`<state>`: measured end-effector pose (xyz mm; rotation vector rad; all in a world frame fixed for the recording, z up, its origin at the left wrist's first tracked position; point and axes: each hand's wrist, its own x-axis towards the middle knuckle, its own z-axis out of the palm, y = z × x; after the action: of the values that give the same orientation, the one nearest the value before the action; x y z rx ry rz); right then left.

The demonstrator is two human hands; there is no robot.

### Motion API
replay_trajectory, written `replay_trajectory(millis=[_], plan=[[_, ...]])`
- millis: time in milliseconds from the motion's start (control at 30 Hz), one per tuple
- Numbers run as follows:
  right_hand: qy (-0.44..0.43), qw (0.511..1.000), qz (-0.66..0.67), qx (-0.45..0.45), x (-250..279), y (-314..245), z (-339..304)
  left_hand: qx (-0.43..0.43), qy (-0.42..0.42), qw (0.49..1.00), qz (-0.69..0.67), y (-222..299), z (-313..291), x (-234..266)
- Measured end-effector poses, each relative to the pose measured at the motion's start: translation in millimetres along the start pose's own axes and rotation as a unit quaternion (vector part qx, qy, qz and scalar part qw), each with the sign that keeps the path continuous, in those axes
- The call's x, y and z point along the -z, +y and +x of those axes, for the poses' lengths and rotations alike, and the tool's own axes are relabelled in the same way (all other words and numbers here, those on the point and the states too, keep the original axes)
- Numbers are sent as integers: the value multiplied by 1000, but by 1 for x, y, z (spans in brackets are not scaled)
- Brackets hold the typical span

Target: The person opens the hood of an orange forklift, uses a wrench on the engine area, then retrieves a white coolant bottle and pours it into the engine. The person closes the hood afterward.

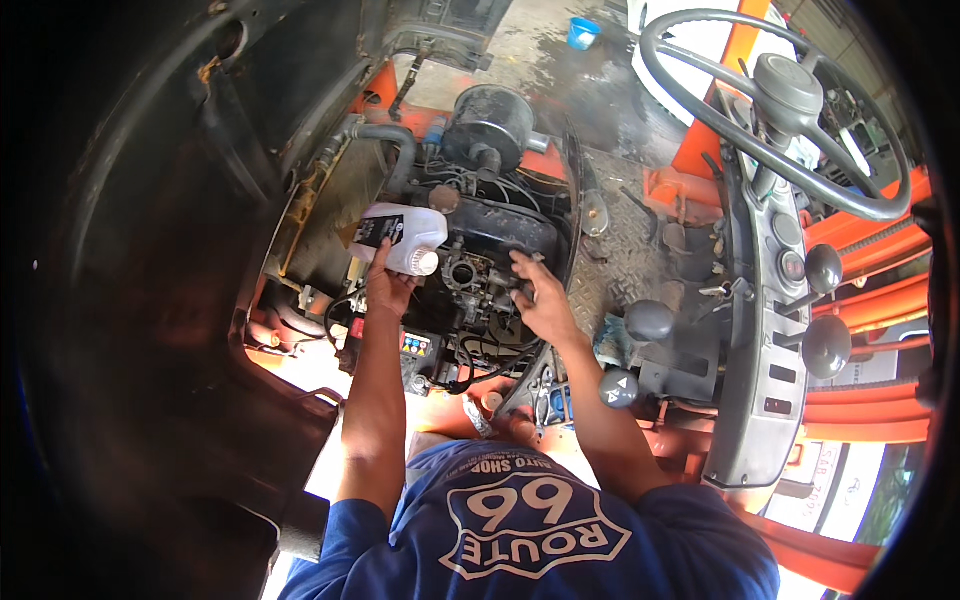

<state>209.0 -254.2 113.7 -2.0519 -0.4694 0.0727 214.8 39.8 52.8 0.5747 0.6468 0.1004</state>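
My left hand [388,283] grips a white plastic jug [400,237] with a dark label, tilted so its capped neck points right toward the carburettor [466,275] in the middle of the open engine bay. My right hand [540,297] rests with fingers spread on the dark engine parts just right of the carburettor. A black round air-filter housing [492,122] sits above, behind the engine block.
The raised dark hood [150,250] fills the left side. A grey steering wheel [775,105], dashboard panel [770,330] and several black lever knobs [650,320] stand on the right, on an orange vehicle frame. A battery [415,350] sits below the engine. Wet concrete floor and a blue container [582,33] lie beyond.
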Motion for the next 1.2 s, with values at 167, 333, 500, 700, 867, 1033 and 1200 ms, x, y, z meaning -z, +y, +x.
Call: replay_trajectory(millis=[167,333,500,700,867,1033,1200], plan=[[-17,999,4,-43,0,15,-44,-35,27,999,29,-12,6,14],[-8,999,24,-29,-9,30,-60,-31,23,999,21,-27,12,16],[-1,1000,-1,-15,-15,42,-67,-49,29,998,27,-39,17,15],[-5,998,-54,22,-17,42,-72,-65,28,997,39,-41,24,15],[1,998,-45,31,-18,43,-71,-83,42,993,66,-41,24,14],[9,999,-40,30,-17,42,-71,-93,30,992,74,-37,20,6],[7,1000,-21,22,-17,41,-70,-117,36,985,120,-33,12,-4]])
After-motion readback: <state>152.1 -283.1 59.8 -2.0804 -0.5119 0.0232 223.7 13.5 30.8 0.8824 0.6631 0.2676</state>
